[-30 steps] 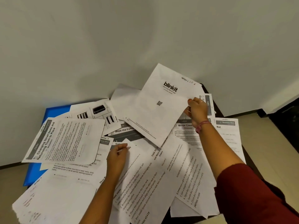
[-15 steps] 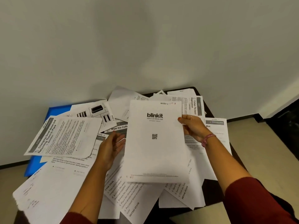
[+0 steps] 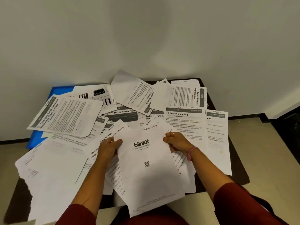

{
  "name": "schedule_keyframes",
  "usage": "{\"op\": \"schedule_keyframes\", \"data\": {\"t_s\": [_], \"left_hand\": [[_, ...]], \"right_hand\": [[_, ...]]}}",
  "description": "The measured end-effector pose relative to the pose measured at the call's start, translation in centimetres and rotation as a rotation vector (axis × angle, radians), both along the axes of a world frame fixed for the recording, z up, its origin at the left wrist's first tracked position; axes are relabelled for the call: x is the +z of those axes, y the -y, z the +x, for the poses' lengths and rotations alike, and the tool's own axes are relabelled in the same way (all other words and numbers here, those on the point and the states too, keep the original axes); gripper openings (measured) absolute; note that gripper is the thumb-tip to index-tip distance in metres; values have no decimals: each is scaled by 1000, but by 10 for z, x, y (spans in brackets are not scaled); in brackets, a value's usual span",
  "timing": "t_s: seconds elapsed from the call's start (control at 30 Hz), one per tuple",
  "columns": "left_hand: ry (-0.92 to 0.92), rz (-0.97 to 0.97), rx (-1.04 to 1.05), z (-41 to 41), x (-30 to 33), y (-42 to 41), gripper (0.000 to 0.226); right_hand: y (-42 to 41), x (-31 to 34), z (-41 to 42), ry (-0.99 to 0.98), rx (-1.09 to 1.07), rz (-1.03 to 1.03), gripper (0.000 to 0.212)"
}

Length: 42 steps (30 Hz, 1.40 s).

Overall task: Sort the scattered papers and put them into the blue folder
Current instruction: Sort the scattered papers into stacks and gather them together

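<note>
Since the earlier frames the white printed sheet headed "blinkit" (image 3: 149, 166) has swung from a raised tilt over the far side of the pile to upright, square in front of the person, and the left hand (image 3: 108, 147), which rested on the loose pages, has come up to take its left edge. Nearest the camera, dark red sleeves (image 3: 240, 203) frame both forearms. The left hand pinches the sheet's upper left edge, thumb on the printed face and fingers curled behind; the right hand (image 3: 176, 142), with a pink band at the wrist, pinches the upper right edge the same way. The sheet hangs between them, its lower edge over the near rim of the dark table (image 3: 240, 172). Beneath and beyond it the scattered white printed papers (image 3: 65, 163) overlap at every angle, among them a page titled "Mirror Cleaning" (image 3: 184, 122) just beyond the right hand and a page titled "Charging Small Items" (image 3: 65, 116) at far left. The flat blue folder (image 3: 60, 91) lies at the far left corner, mostly buried, only its back edge and a left strip showing. By my judgement the sorting has barely begun: one sheet is in hand, no tidy stack shows, nothing is filed, and the folder must be uncovered first.
</note>
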<state>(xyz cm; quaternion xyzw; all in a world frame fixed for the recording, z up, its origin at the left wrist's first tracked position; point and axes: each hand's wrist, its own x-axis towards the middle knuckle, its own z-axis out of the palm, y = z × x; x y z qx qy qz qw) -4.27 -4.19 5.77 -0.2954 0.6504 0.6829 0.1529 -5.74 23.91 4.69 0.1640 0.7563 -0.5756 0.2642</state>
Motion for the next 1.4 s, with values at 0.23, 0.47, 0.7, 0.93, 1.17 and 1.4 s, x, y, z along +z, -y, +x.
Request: {"op": "schedule_keyframes", "data": {"t_s": [0.23,0.47,0.7,0.93,1.17,1.4], "left_hand": [[-37,-239,-18,12,-18,4,9],[-77,-248,54,17,-27,2,12],[-132,-203,121,21,-26,-2,12],[-142,-42,120,19,-24,-1,16],[-202,31,102,13,-11,0,12],[-276,165,67,7,10,-4,11]], "right_hand": [[3,-18,-19,-164,-57,188,21],[-1,-32,-45,-134,155,669,69],[2,-31,-54,-82,228,838,80],[-11,-8,-56,-278,5,379,21],[-42,30,-65,-402,-106,275,19],[-64,55,-76,-455,-311,177,25]]}}
